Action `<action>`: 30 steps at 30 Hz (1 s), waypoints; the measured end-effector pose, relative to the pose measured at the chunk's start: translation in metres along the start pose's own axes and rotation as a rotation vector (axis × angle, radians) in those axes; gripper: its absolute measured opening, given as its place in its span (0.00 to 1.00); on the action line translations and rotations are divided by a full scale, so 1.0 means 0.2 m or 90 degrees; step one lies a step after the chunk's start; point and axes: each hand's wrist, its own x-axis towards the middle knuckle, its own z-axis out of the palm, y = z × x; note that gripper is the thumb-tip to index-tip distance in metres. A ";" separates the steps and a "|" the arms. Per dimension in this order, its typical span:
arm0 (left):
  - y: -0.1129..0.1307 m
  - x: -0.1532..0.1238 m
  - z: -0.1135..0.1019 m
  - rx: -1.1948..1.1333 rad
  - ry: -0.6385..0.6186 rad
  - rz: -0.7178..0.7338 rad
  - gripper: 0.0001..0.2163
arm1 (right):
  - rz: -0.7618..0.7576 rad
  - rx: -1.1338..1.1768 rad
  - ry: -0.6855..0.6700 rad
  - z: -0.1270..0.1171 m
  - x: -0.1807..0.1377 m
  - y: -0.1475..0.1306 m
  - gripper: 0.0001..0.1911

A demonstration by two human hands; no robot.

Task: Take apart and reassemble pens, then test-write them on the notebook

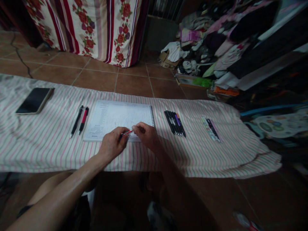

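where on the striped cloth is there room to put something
Bare patches on the pink striped cloth: between the flat black phone and slim black pen; between the row of dark pens and thin black and pink items; and right of those. Crowded: the white spiral-bound notebook, where the left hand and right hand meet at a slim red piece.

Hands (pixel 114 141) holding probable pen (pixel 129 132), notebook (pixel 125 115) beneath

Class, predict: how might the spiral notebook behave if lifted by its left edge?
The spiral notebook looks thin and broad, so it may sag. The coil along its right edge suggests pages could swing there. Lying flat, it seems unlikely to roll.
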 end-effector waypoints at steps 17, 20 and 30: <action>0.01 0.00 -0.01 -0.019 -0.009 -0.068 0.11 | -0.003 0.125 -0.024 -0.01 0.01 0.01 0.08; 0.00 0.00 -0.01 0.016 -0.004 -0.011 0.10 | -0.011 0.053 -0.026 -0.01 0.00 0.00 0.10; 0.01 0.01 -0.01 -0.056 0.004 -0.100 0.10 | 0.011 0.177 -0.040 0.00 0.01 0.02 0.13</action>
